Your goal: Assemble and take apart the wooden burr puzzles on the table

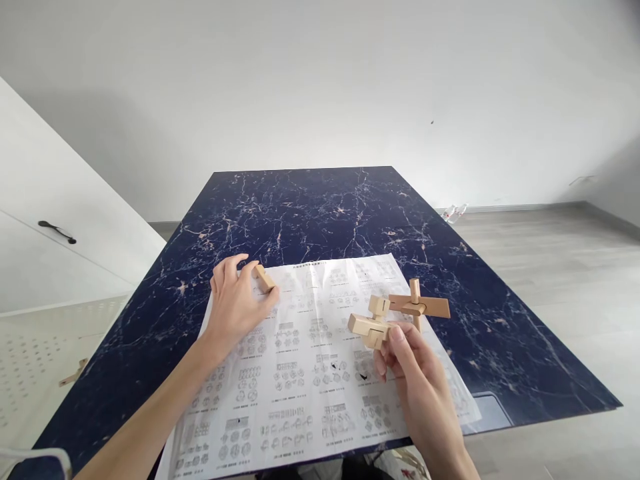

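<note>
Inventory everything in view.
Marbled table: 1, navy, centre
Diagram sheet: 1, white, on table
Wooden block: 1, tan, sheet's left
Wooden cluster: 1, tan, above sheet
Wooden cross: 1, brown, sheet's right
Flat object: 1, grey-blue, table's right
Perforated panel: 1, cream, left
Wooden piece: 1, brown, left
Curved bar: 1, white, left
Black-handled cabinet: 1, white, left
Wall: 1, white, back
Floor: 1, grey, right
Plastic: count unclear, transparent, floor
Left grip: 1, bare, pinching block
Right grip: 1, bare, holding cluster

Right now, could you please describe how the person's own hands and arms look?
The left hand and right hand wear no gloves, and no ring, watch or bracelet shows. The left forearm is bare, with no sleeve in view; the right forearm is mostly cut off.
</note>
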The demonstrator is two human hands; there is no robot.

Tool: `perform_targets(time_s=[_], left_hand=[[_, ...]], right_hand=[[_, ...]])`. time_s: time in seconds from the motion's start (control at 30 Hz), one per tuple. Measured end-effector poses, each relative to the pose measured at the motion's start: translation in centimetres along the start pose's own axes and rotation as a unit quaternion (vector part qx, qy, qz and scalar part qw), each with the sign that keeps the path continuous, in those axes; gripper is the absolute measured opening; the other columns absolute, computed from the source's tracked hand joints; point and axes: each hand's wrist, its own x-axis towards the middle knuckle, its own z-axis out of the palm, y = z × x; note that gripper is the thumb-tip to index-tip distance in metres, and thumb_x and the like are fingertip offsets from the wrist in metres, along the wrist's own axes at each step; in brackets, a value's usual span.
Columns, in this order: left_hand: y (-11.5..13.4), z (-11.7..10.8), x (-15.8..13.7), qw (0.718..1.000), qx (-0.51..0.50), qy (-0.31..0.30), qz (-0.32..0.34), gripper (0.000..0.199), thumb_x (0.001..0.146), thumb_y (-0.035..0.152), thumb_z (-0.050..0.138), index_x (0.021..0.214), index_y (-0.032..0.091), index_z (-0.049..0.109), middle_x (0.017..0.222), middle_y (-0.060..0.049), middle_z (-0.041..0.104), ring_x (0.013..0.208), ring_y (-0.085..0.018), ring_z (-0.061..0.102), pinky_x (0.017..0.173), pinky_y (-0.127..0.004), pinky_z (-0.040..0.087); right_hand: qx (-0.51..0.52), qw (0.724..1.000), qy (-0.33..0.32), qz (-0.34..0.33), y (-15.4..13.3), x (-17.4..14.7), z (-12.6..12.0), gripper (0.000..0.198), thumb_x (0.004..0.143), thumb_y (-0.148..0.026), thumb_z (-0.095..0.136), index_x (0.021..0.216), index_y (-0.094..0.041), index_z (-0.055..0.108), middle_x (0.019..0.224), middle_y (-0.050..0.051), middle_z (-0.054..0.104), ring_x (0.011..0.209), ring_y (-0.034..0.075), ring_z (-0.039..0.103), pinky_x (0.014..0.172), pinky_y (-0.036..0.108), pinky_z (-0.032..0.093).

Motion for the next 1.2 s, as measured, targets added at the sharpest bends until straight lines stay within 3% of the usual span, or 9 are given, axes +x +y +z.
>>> perform_targets(time_s=[0.27, 0.47, 0.6, 0.7, 0.9, 1.0, 1.2], left_hand=[[-0.7, 0.5, -0.1, 0.998, -0.047, -0.034, -0.028, 0.066, 0.084, 0.039, 0.064, 0.147, 0.019, 0.059, 0.148, -0.017, 0.052, 0.145, -0.045, 0.039, 0.123, -0.064, 0.035], [-0.4, 1.0, -0.5, 0.996, -0.08, -0.043, -0.001, 0.073, 0.091, 0.048, 0.066, 0.156, 0.018, 0.047, 0.154, -0.019, 0.047, 0.15, -0.044, 0.035, 0.123, -0.066, 0.034], [1.5, -0.4, -1.1, 0.988, -0.148, -0.015, 0.035, 0.058, 0.101, 0.043, 0.06, 0.154, 0.026, 0.045, 0.158, -0.014, 0.047, 0.153, -0.037, 0.037, 0.124, -0.062, 0.038], [2.8, -1.5, -1.6, 0.969, -0.231, -0.046, 0.075, 0.052, 0.102, 0.044, 0.061, 0.151, 0.03, 0.047, 0.159, -0.011, 0.05, 0.148, -0.034, 0.047, 0.119, -0.056, 0.046], [3.4, -1.6, -2.6, 0.904, -0.362, -0.146, 0.176, 0.091, 0.086, 0.047, 0.085, 0.161, 0.037, 0.034, 0.162, -0.011, 0.048, 0.141, -0.034, 0.055, 0.117, -0.055, 0.049], [3.3, -1.1, -2.8, 0.906, -0.364, -0.15, 0.155, 0.101, 0.081, 0.052, 0.09, 0.162, 0.039, 0.032, 0.163, -0.012, 0.049, 0.137, -0.035, 0.059, 0.113, -0.054, 0.052], [2.9, -1.1, -2.7, 0.93, -0.343, -0.089, 0.092, 0.067, 0.092, 0.049, 0.081, 0.149, 0.032, 0.049, 0.139, -0.009, 0.068, 0.119, -0.03, 0.069, 0.105, -0.049, 0.056]], right_hand=[[-0.024, 1.0, -0.005, -0.001, -0.2, -0.3, 0.3, 0.041, 0.103, -0.062, 0.061, 0.087, -0.024, 0.06, 0.071, -0.001, 0.055, 0.061, 0.017, 0.051, 0.06, 0.031, 0.046], [-0.023, 1.0, -0.012, 0.007, -0.5, -0.4, 0.3, 0.041, 0.103, -0.062, 0.061, 0.087, -0.024, 0.06, 0.072, 0.0, 0.054, 0.062, 0.017, 0.049, 0.06, 0.031, 0.046], [-0.022, 0.999, -0.036, -0.001, -0.6, 0.1, 0.5, 0.044, 0.102, -0.064, 0.061, 0.086, -0.023, 0.061, 0.072, 0.0, 0.055, 0.061, 0.016, 0.049, 0.059, 0.031, 0.046], [-0.01, 0.996, -0.087, 0.003, -1.2, 1.0, 1.2, 0.046, 0.1, -0.066, 0.062, 0.087, -0.022, 0.061, 0.073, -0.001, 0.055, 0.06, 0.015, 0.049, 0.056, 0.03, 0.045], [0.014, 0.975, -0.216, 0.052, -2.8, 4.0, 3.1, 0.045, 0.099, -0.064, 0.066, 0.087, -0.021, 0.061, 0.078, -0.002, 0.055, 0.059, 0.012, 0.05, 0.055, 0.028, 0.043], [0.018, 0.959, -0.27, 0.08, -3.4, 5.5, 4.3, 0.043, 0.099, -0.062, 0.067, 0.088, -0.02, 0.061, 0.079, -0.002, 0.057, 0.06, 0.011, 0.05, 0.056, 0.027, 0.04], [0.009, 0.928, -0.365, 0.078, -3.9, 7.6, 6.0, 0.043, 0.099, -0.061, 0.066, 0.087, -0.021, 0.059, 0.078, -0.002, 0.058, 0.059, 0.011, 0.046, 0.056, 0.028, 0.038]])
